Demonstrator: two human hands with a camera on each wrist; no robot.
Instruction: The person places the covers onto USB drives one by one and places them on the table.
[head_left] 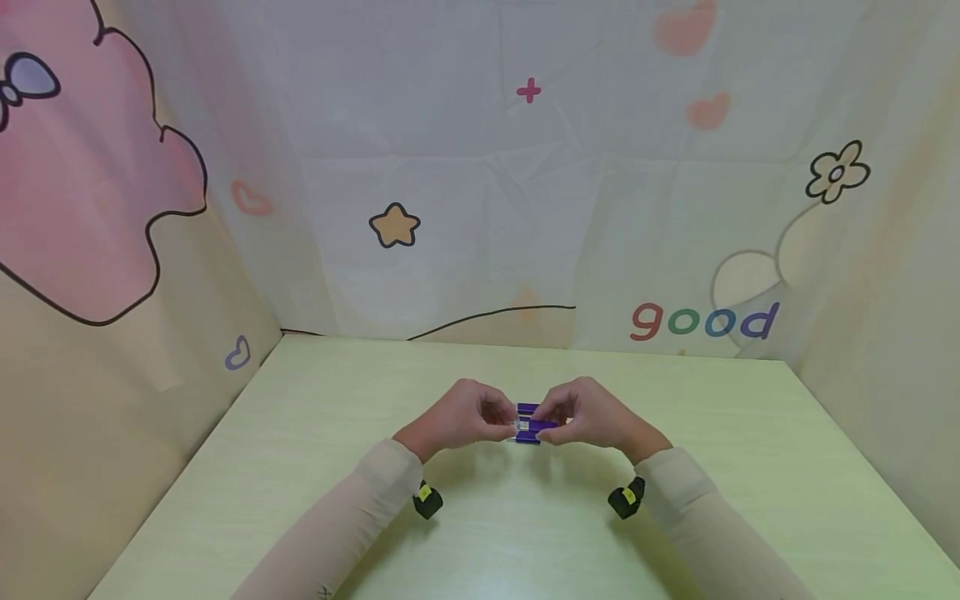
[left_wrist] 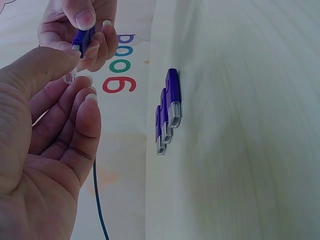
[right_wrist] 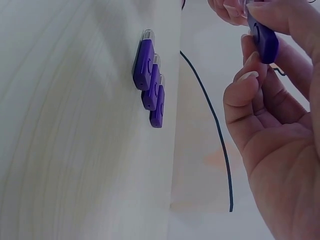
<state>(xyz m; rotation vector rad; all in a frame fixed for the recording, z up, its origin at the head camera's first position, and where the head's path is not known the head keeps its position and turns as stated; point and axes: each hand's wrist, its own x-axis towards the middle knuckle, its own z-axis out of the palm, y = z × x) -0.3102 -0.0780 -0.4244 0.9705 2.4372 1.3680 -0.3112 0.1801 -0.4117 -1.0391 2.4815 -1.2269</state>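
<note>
Over the table, my right hand (head_left: 587, 413) pinches a purple USB flash drive (right_wrist: 264, 41) between thumb and fingers. Its metal connector points left, toward the other hand. Thumb and fingertips of my left hand (head_left: 477, 412) pinch a small clear cap (left_wrist: 70, 77) at the connector end; the fingers partly hide it. Below the hands, three more purple flash drives lie side by side on the table: a near one (left_wrist: 173, 92), a middle one (right_wrist: 151, 91) and a far one (right_wrist: 157, 111). Each of them wears a clear cap over its connector.
The pale wooden table (head_left: 315, 500) reaches back to a printed cloth backdrop (head_left: 450, 108), with cloth at both sides too. Black wrist cameras, one on the left (head_left: 427, 501) and one on the right (head_left: 626, 498), hang below the sleeves.
</note>
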